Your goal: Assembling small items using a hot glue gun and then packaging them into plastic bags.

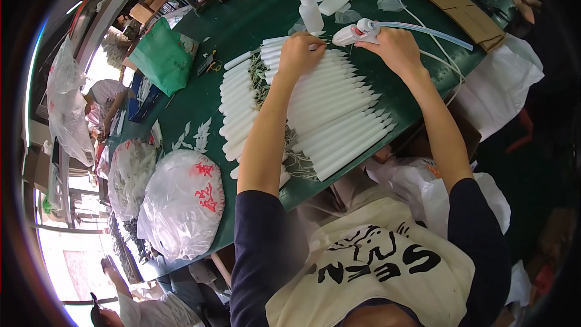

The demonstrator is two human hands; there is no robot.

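Two rows of white taper-shaped candle sticks [333, 94] lie side by side on the green table [200, 103]. Thin greenish wires [259, 79] run between the rows. At the far end of the rows, my left hand [301, 54] is closed around a white stick, whose end shows at the fingers. My right hand [393, 49] grips a white glue gun [348, 36], its nozzle pointing left toward my left hand but apart from it. A long translucent bluish rod [430, 31] sticks out behind the gun. Just beyond my left hand stands a white squeeze bottle [310, 15].
Scissors [213, 65] and a green bag [163, 56] are on the left. Stuffed clear plastic bags [181, 206] sit at the near left edge. Cardboard [451, 6] lies far right, with a white cord [417, 9] nearby. Other people are around the table.
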